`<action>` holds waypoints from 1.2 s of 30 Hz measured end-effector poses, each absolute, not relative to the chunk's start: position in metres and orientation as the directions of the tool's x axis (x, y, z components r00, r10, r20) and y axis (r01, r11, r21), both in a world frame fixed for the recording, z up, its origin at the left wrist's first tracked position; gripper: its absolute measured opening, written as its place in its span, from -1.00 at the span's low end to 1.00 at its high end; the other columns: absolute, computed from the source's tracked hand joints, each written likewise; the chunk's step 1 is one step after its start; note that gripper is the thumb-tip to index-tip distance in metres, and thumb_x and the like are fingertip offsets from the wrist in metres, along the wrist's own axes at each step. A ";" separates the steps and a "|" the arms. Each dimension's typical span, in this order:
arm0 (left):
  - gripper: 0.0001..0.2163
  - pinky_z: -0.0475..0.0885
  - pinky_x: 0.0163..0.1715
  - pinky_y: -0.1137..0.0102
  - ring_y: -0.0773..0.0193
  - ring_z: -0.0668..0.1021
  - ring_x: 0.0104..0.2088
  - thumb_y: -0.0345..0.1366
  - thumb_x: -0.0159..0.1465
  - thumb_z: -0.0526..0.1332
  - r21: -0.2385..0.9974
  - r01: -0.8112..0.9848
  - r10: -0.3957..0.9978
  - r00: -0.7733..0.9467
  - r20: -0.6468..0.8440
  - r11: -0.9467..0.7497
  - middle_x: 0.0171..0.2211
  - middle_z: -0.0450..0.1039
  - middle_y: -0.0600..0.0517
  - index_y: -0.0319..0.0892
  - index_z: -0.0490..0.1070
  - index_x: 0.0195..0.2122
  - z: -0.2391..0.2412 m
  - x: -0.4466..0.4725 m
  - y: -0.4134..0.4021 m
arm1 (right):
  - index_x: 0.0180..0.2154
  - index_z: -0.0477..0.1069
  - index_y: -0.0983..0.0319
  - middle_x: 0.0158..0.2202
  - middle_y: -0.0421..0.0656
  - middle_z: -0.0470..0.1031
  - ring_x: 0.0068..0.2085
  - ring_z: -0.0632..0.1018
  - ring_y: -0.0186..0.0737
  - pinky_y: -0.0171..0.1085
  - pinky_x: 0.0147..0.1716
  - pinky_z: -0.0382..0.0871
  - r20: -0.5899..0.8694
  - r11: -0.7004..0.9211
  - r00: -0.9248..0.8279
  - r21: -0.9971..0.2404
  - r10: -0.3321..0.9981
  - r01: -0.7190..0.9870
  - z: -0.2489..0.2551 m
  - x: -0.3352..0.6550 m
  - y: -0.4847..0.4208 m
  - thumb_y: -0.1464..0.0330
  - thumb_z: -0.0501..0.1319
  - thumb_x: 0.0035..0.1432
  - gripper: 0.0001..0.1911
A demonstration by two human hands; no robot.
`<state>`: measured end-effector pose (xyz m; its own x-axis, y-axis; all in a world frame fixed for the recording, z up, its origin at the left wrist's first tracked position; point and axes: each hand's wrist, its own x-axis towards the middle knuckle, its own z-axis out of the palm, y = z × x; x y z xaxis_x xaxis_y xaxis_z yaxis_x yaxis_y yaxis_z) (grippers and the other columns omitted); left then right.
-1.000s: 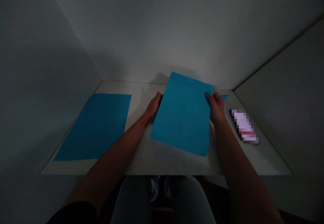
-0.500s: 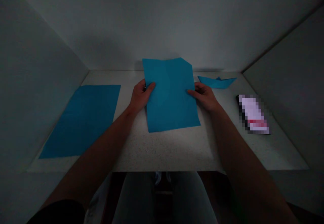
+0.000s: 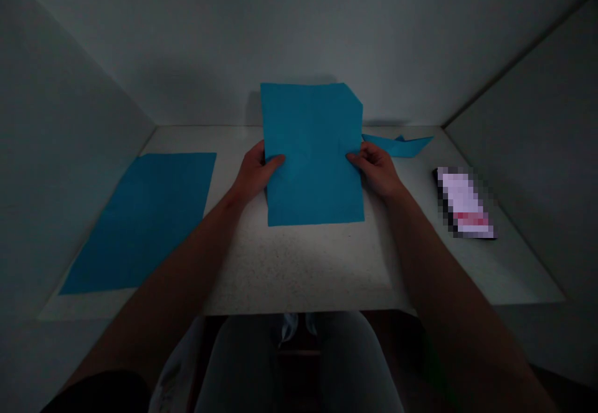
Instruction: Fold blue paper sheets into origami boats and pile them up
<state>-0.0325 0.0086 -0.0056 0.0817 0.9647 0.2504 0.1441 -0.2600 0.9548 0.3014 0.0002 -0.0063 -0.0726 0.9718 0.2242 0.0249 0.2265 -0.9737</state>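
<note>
Between my two hands a blue sheet of paper (image 3: 313, 182) is held up, tilted toward me, its top right corner cut off or folded back. My left hand (image 3: 255, 170) pinches its left edge, thumb on the front and fingers behind. On the right edge, my right hand (image 3: 377, 167) grips it the same way. Just beyond my right hand lies a folded blue paper boat (image 3: 404, 146), partly hidden at its left end.
A larger-looking blue sheet (image 3: 144, 220) lies flat on the left of the white table (image 3: 299, 270), partly under my left forearm. To the right rests a phone (image 3: 465, 204) with a blurred screen. Walls enclose the table at the back and both sides.
Both hands have raised the blue sheet slightly and tipped it more upright, so its top edge stands higher against the wall. The view has shifted a little.
</note>
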 end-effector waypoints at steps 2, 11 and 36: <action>-0.58 0.73 0.06 0.04 -0.04 0.77 0.02 -0.08 0.34 0.44 0.957 0.124 0.964 0.073 0.255 -0.262 0.05 0.76 -0.10 -0.12 0.63 0.18 -0.007 -0.032 0.011 | -0.29 0.44 0.06 -0.43 -0.30 0.34 -0.38 0.45 -0.22 -0.14 -0.28 0.54 0.244 0.247 -0.064 -0.968 0.968 0.038 -0.008 0.303 0.001 -0.02 0.60 0.14 -0.54; -0.73 0.66 -0.16 0.25 0.10 0.70 -0.18 -0.02 0.33 0.41 0.925 0.068 0.926 0.086 0.368 -0.374 -0.16 0.70 -0.04 -0.08 0.68 -0.10 -0.003 -0.034 0.013 | -0.27 0.58 0.06 -0.38 -0.24 0.49 -0.37 0.49 -0.19 -0.16 -0.32 0.50 0.245 0.245 -0.006 -0.968 0.969 0.044 -0.010 0.309 0.004 -0.04 0.53 0.16 -0.63; -0.69 0.60 0.15 0.11 0.01 0.71 0.07 -0.09 0.46 0.21 0.906 0.309 0.956 0.124 0.264 -0.290 0.04 0.76 -0.08 -0.08 0.73 -0.05 0.002 -0.035 0.012 | -0.10 0.74 0.06 -0.29 -0.14 0.62 -0.26 0.57 -0.08 -0.03 -0.18 0.56 0.199 0.197 0.005 -0.973 0.980 0.118 -0.009 0.308 0.002 -0.07 0.49 0.24 -0.60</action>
